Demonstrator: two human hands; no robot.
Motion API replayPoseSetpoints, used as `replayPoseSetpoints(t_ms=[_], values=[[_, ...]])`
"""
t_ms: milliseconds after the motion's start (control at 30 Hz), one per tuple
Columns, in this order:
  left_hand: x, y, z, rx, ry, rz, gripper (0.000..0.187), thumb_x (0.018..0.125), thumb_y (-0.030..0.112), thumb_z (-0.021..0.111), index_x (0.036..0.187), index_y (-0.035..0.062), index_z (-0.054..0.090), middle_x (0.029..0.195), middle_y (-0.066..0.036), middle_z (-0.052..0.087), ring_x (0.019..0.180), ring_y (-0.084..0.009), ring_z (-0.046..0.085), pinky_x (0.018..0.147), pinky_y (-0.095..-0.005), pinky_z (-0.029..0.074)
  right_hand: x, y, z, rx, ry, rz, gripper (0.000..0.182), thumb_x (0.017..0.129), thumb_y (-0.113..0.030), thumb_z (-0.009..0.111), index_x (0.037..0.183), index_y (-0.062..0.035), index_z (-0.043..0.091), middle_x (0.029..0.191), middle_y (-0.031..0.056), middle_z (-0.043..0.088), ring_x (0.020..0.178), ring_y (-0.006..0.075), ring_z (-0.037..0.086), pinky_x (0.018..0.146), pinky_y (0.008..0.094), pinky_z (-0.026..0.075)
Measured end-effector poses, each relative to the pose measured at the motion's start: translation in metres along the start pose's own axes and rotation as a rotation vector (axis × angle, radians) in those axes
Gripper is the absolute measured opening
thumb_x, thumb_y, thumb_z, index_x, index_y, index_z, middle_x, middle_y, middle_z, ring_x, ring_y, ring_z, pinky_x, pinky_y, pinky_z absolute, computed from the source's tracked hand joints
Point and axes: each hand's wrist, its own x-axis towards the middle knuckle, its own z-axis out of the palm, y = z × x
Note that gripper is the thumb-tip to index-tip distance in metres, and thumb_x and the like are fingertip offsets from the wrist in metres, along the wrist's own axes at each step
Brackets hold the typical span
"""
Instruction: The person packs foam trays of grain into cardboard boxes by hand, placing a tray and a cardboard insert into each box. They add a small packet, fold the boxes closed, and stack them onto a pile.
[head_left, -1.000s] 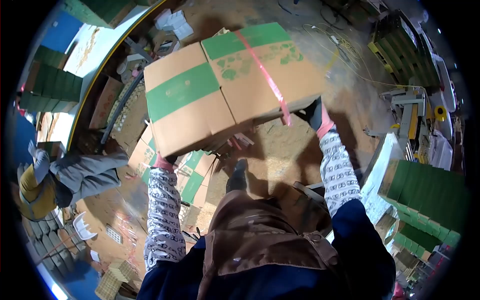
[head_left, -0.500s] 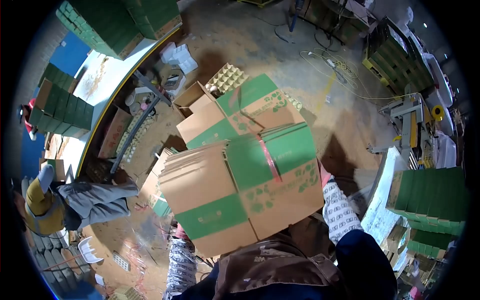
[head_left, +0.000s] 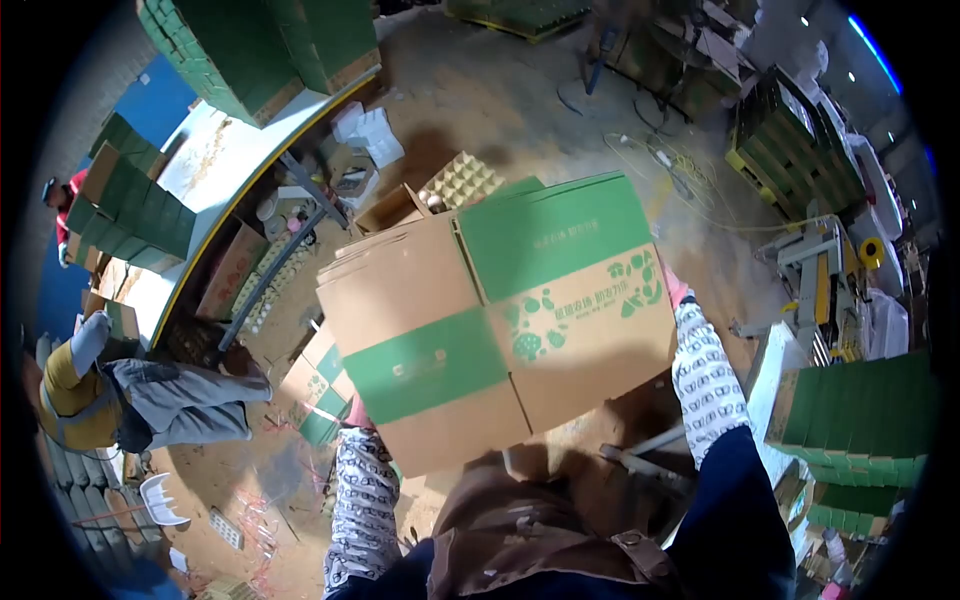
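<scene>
A stack of flattened cardboard boxes, brown with green bands and printed green pictures, is held out in front of my body. My left hand, in a pink glove, grips its lower left edge. On the opposite side, my right hand, also pink-gloved, holds the right edge. The fingers of both hands are mostly hidden behind the cardboard. Patterned sleeve covers reach up both forearms. Beyond the far edge of the stack, an open carton and an egg tray partly show on the floor.
More flattened boxes lie on the floor at left. A long table carries stacked green cartons. A person in yellow is at far left, another in red behind the table. Green cartons stand at right.
The stack has moved away from my body and slightly right, and its top face is turned flatter towards me. The pink strap seen across it before is out of sight. Both hands moved with it.
</scene>
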Motion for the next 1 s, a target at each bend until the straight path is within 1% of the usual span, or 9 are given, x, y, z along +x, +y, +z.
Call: replayPoseSetpoints(t_ms=[67,167,300,433,600,733,867,933,1000], values=[[0.014,0.003,0.005,-0.011,0.004,0.027,0.047,0.095,0.042,0.041,0.127,0.0075,0.046,0.116,-0.009,0.057,0.099,-0.0203,0.056,0.089,-0.0354,0.045,0.032,0.001,0.016,-0.022,0.008,0.001,0.054,0.096,-0.045,0.036,0.137,-0.0105,0.035,0.132,0.0057,0.045,0.115,0.0215,0.047,0.091,0.0387,0.046],[0.019,-0.001,-0.003,-0.029,0.027,0.021,0.047,0.095,0.041,0.041,0.128,0.0076,0.046,0.116,-0.009,0.057,0.099,-0.0202,0.056,0.089,-0.0354,0.045,0.036,0.017,0.023,-0.087,-0.013,0.014,0.054,0.096,-0.045,0.036,0.137,-0.0104,0.035,0.132,0.0057,0.045,0.115,0.0215,0.048,0.091,0.0385,0.046],[-0.006,-0.010,-0.031,-0.045,0.088,-0.028,0.047,0.095,0.041,0.041,0.128,0.0078,0.046,0.116,-0.009,0.057,0.098,-0.0200,0.056,0.089,-0.0353,0.045,-0.015,0.044,-0.012,-0.121,-0.002,0.093,0.054,0.096,-0.045,0.036,0.137,-0.0103,0.036,0.132,0.0058,0.045,0.115,0.0215,0.048,0.091,0.0382,0.046],[-0.036,-0.014,-0.057,-0.049,0.145,-0.064,0.047,0.095,0.041,0.041,0.129,0.0079,0.046,0.116,-0.009,0.057,0.098,-0.0198,0.056,0.089,-0.0353,0.045,-0.080,0.083,-0.053,-0.104,0.070,0.208,0.054,0.096,-0.045,0.036,0.137,-0.0101,0.036,0.132,0.0058,0.046,0.115,0.0216,0.048,0.091,0.0380,0.046],[-0.072,-0.010,-0.078,-0.008,0.197,-0.070,0.047,0.095,0.040,0.041,0.129,0.0081,0.045,0.116,-0.009,0.057,0.097,-0.0196,0.056,0.088,-0.0352,0.045,-0.135,0.133,-0.069,-0.038,0.112,0.301,0.053,0.096,-0.045,0.036,0.137,-0.0100,0.036,0.131,0.0058,0.046,0.115,0.0216,0.048,0.091,0.0376,0.046],[-0.099,-0.005,-0.085,0.050,0.205,-0.069,0.047,0.095,0.040,0.042,0.130,0.0082,0.045,0.116,-0.009,0.057,0.097,-0.0194,0.056,0.088,-0.0352,0.045,-0.165,0.159,-0.081,0.044,0.133,0.311,0.053,0.096,-0.045,0.036,0.137,-0.0099,0.037,0.131,0.0058,0.046,0.114,0.0216,0.048,0.091,0.0374,0.045],[-0.107,-0.004,-0.071,0.131,0.158,-0.092,0.047,0.095,0.040,0.042,0.130,0.0084,0.045,0.116,-0.009,0.057,0.097,-0.0192,0.056,0.088,-0.0351,0.045,-0.218,0.159,-0.111,0.147,0.218,0.249,0.053,0.096,-0.044,0.036,0.136,-0.0097,0.037,0.131,0.0059,0.047,0.114,0.0216,0.048,0.091,0.0371,0.045],[-0.096,-0.015,-0.047,0.190,0.081,-0.138,0.047,0.095,0.040,0.042,0.130,0.0084,0.045,0.116,-0.009,0.057,0.096,-0.0192,0.056,0.088,-0.0351,0.045,-0.267,0.149,-0.140,0.212,0.307,0.196,0.053,0.096,-0.044,0.036,0.136,-0.0097,0.037,0.131,0.0059,0.047,0.114,0.0216,0.048,0.091,0.0370,0.045],[-0.080,-0.031,-0.011,0.273,-0.041,-0.204,0.047,0.095,0.040,0.042,0.131,0.0085,0.045,0.116,-0.009,0.057,0.096,-0.0191,0.056,0.088,-0.0351,0.045,-0.332,0.140,-0.168,0.285,0.424,0.127,0.053,0.096,-0.044,0.036,0.136,-0.0096,0.037,0.130,0.0059,0.047,0.114,0.0216,0.049,0.092,0.0368,0.045]])
